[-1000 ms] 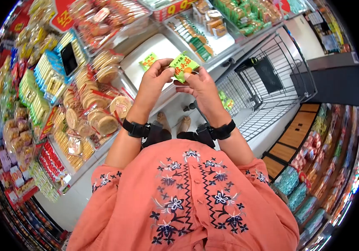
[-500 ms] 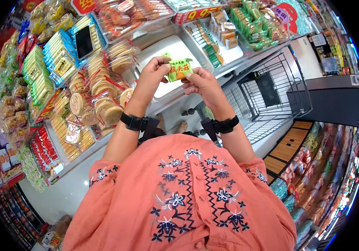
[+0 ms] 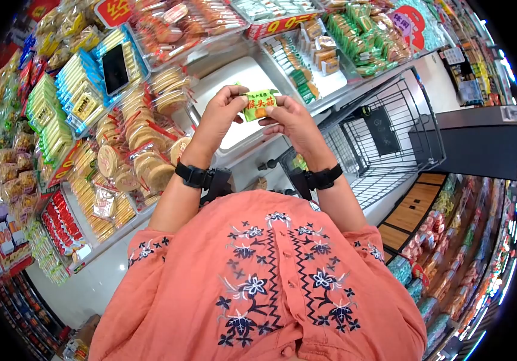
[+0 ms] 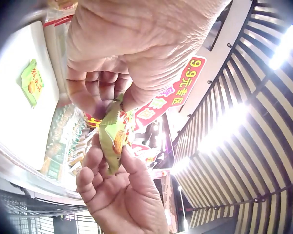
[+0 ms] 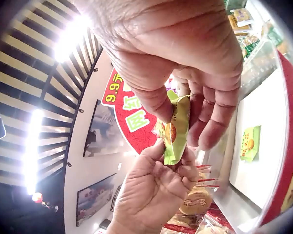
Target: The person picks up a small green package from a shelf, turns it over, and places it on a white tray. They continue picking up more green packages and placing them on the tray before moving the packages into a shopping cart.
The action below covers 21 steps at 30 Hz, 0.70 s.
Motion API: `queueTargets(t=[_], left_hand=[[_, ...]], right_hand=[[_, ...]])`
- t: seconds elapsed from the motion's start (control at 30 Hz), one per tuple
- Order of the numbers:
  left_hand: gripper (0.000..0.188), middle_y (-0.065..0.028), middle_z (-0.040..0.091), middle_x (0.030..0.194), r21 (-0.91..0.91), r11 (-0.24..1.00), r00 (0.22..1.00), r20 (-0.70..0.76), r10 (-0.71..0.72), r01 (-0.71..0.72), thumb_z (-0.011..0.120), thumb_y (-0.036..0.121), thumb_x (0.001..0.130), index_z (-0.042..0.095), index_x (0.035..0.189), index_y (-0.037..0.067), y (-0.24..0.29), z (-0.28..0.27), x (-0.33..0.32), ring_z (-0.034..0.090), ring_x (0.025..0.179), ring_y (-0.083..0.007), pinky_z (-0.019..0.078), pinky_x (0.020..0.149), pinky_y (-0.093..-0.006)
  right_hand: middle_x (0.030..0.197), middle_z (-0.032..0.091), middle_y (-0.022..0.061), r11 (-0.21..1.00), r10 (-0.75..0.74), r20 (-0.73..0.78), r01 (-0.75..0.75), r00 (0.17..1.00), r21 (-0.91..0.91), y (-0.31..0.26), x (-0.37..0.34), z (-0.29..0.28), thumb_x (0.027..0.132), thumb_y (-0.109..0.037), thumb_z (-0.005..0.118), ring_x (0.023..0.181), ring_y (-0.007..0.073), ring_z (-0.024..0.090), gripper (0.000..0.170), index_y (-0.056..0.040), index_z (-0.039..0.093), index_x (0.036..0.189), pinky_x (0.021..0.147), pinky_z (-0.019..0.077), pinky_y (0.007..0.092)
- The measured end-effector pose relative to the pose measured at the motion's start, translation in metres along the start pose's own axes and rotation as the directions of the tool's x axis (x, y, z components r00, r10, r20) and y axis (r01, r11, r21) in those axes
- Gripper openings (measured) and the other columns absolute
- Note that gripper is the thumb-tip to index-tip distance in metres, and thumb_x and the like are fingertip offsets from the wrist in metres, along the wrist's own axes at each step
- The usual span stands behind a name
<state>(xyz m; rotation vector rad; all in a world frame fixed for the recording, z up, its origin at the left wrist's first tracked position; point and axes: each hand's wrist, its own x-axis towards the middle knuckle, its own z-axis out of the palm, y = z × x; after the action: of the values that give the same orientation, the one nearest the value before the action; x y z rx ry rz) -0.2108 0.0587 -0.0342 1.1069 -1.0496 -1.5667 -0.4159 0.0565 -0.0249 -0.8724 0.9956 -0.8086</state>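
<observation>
A small green snack packet [image 3: 260,104] is stretched between both hands over a white tray [image 3: 234,135]. The left hand [image 3: 219,113] pinches its left edge between thumb and fingers, and the right hand [image 3: 294,123] pinches the right edge. In the left wrist view the packet [image 4: 112,134] shows side-on, with the left hand [image 4: 132,53] above and the right hand [image 4: 124,192] below. A second green packet [image 4: 33,84] lies in the white tray; the right wrist view shows that packet [image 5: 250,144] too.
Round wrapped crackers [image 3: 150,162] and a dark phone [image 3: 115,70] on blue packets are to the left. Trays of green-wrapped snacks [image 3: 364,39] stand at the back. A wire shopping cart [image 3: 385,138] is on the right, beside wooden-fronted shelving [image 3: 415,207].
The display has shifted in the head view as the camera moved. Both hands still hold the packet, which has turned from tilted to nearly level, its printed face towards the head camera.
</observation>
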Motion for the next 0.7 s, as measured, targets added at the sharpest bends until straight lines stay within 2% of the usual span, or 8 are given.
queueTargets(t=[0.33, 0.43, 0.7], left_hand=[[0.033, -0.0018, 0.062, 0.102, 0.016, 0.998, 0.999, 0.001, -0.053, 0.053, 0.057, 0.025, 0.098, 0.058, 0.123, 0.003, -0.011, 0.006, 0.019, 0.057, 0.09, -0.0085, 0.0479, 0.075, -0.0252], [0.033, -0.0015, 0.062, 0.102, 0.021, 0.997, 0.998, -0.005, -0.069, 0.069, 0.057, 0.025, 0.098, 0.058, 0.123, 0.004, -0.014, 0.009, 0.024, 0.057, 0.09, -0.0085, 0.0479, 0.075, -0.0252], [0.031, -0.0013, 0.062, 0.104, 0.027, 0.997, 0.997, -0.01, -0.072, 0.072, 0.054, 0.023, 0.099, 0.058, 0.124, 0.005, -0.026, 0.015, 0.035, 0.058, 0.091, -0.0088, 0.0483, 0.075, -0.0252]], right_hand=[[0.107, 0.066, 0.0097, 0.999, 0.042, -0.013, -0.042, 0.999, 0.012, 0.006, 0.013, -0.018, 0.097, -0.022, 0.062, 0.092, 0.0183, 0.068, 0.032, -0.0005, 0.054, 0.119, 0.074, 0.0572, 0.0303], [0.11, 0.066, 0.0105, 0.998, 0.049, -0.012, -0.049, 0.999, 0.029, 0.008, 0.016, -0.025, 0.095, -0.024, 0.064, 0.094, 0.0191, 0.068, 0.035, -0.0016, 0.053, 0.12, 0.075, 0.057, 0.0334], [0.108, 0.066, 0.0098, 0.997, 0.068, -0.031, -0.067, 0.997, 0.039, 0.011, 0.02, -0.037, 0.097, -0.026, 0.062, 0.092, 0.018, 0.068, 0.035, -0.0006, 0.054, 0.119, 0.074, 0.0565, 0.0314]])
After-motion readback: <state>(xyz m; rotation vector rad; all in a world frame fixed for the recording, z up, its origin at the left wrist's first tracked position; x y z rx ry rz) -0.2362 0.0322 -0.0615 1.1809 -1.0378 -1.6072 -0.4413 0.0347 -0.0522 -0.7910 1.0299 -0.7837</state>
